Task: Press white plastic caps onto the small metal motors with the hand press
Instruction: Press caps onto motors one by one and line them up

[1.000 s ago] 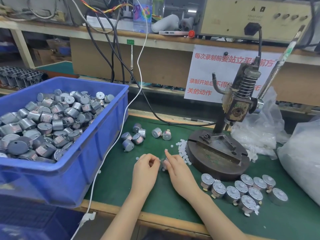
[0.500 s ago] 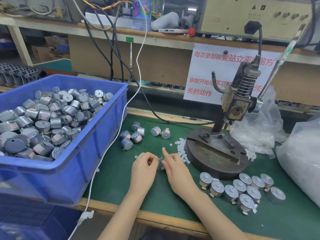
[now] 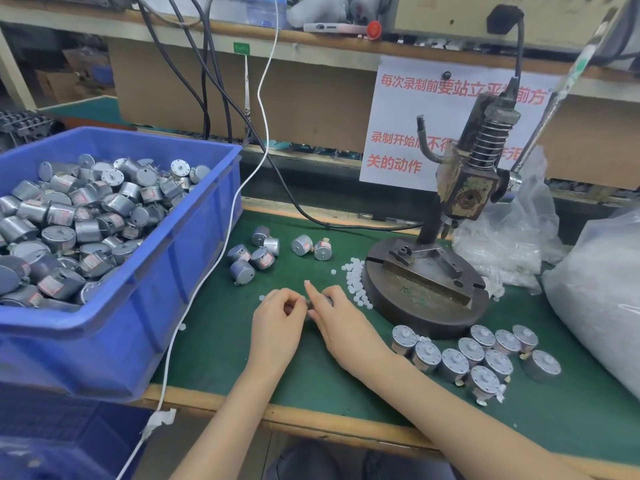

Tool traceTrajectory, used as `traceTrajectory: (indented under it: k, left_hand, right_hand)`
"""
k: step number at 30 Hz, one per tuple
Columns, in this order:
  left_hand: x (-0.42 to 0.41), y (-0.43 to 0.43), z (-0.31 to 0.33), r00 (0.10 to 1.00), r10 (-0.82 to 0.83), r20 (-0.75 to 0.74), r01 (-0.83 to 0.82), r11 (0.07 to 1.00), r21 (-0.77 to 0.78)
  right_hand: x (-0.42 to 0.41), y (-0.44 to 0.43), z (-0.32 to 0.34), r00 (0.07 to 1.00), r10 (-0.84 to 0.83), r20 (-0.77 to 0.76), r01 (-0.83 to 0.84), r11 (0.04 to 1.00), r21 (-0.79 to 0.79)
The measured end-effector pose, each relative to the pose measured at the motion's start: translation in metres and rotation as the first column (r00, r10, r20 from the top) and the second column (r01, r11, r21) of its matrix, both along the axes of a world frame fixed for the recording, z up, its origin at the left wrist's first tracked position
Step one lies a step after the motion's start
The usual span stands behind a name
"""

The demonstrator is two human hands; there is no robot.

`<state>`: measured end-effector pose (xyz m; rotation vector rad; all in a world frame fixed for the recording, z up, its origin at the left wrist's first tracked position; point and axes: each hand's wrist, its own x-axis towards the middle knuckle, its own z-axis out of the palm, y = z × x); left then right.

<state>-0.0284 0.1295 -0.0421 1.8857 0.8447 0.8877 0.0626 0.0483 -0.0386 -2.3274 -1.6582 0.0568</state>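
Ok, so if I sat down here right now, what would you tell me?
The left grip has its fingers curled; what they pinch is hidden. The right grip beside it holds a motor, mostly covered.
The blue bin is full of motors, and a few loose ones lie on the mat. The caps are piled against the press base.
Done: a cluster of capped motors in front of the press.
Left: the press fixture is empty. Cap this motor, then the rest.
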Motion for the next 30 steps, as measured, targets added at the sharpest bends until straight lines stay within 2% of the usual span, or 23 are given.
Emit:
traceTrajectory:
  k: [9, 16, 23, 26, 30]
  left_hand:
    - [-0.0034, -0.0012, 0.0020, 1.000, -0.005, 0.007, 0.005, 0.999, -0.033]
    - [-0.0032, -0.0001, 0.0010, 1.000, -0.018, 0.007, 0.018, 0.999, -0.033]
    - [-0.0020, -0.0024, 0.0018, 0.997, -0.037, 0.068, 0.045, 0.993, -0.113]
    - [-0.0009, -0.0023, 0.0022, 0.997, -0.026, 0.075, 0.034, 0.993, -0.116]
    - [-0.0012, -0.0032, 0.0025, 0.996, -0.079, 0.045, 0.082, 0.994, -0.071]
  right_hand:
    - [0.0020, 0.0005, -0.0004, 0.999, 0.005, 0.042, -0.004, 1.000, -0.023]
    - [-0.0006, 0.0010, -0.0037, 0.999, -0.041, 0.002, 0.040, 0.999, 0.012]
    - [0.0017, 0.0033, -0.0088, 1.000, -0.006, 0.019, 0.006, 1.000, 0.010]
    - [0.0037, 0.0006, -0.0093, 0.998, -0.055, -0.024, 0.057, 0.996, 0.075]
    - [0.0022, -0.0058, -0.0057, 0.977, 0.000, -0.214, 0.052, 0.971, 0.235]
